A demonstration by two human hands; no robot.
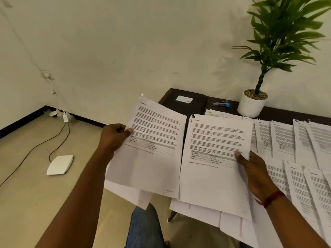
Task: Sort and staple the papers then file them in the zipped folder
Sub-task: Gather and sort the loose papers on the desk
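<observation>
My left hand (114, 138) grips a small stack of printed sheets (152, 158) by its left edge, held up over the table's left end. My right hand (254, 169) pinches a single printed page (213, 172) at its right edge, thumb on the printed table. More printed pages (295, 145) lie spread in overlapping rows across the dark table (279, 111). A dark zipped folder (186, 106) with a white label lies at the table's far left corner. The blue and silver stapler (221, 104) sits just right of the folder.
A potted green plant in a white pot (252, 106) stands at the back of the table. On the floor to the left lie a white flat device (60, 164) and cables running to the wall. My knee in blue jeans (145, 228) shows below the papers.
</observation>
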